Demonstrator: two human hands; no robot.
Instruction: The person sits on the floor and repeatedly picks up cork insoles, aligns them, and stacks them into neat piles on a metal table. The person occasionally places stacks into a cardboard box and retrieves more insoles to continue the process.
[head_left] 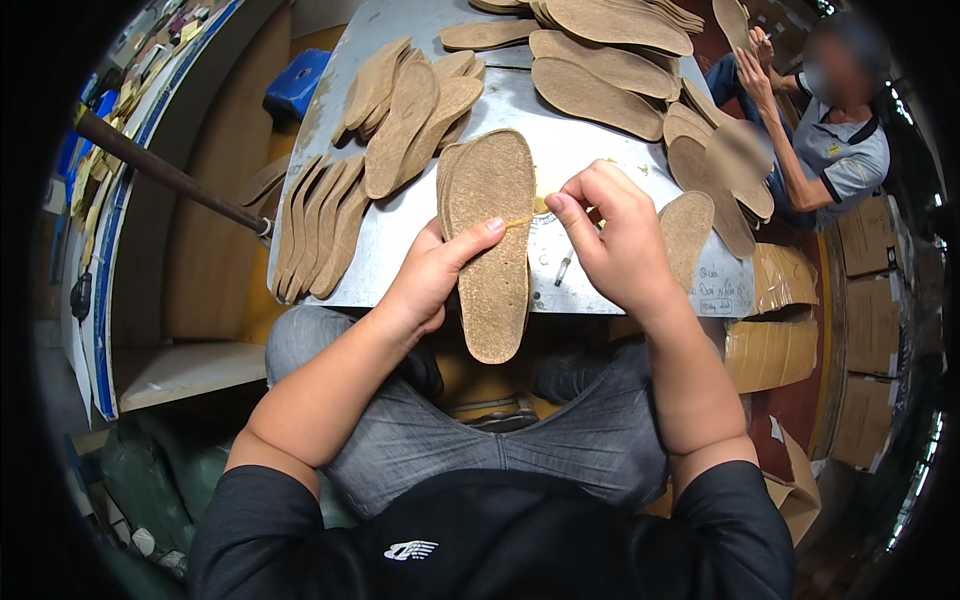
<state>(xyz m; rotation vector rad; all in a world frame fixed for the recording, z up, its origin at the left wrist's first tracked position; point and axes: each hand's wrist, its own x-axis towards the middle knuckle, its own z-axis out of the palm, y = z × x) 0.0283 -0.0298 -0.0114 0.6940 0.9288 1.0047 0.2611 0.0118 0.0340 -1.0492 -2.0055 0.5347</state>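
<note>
Metal table (600, 130): left hand (430, 275) holds insole (490, 240); right hand (620, 240) pinches thread (520, 221).

The person wears a black short-sleeved shirt with a small white winged emblem printed low at the middle of the chest. The sleeves end above the elbows, leaving both forearms bare. The left hand (432, 275) and right hand (612, 240) carry no gloves, rings or watch. Grey trousers of a finely ribbed, denim-like cloth cover both thighs, with a seam running between the legs.
</note>
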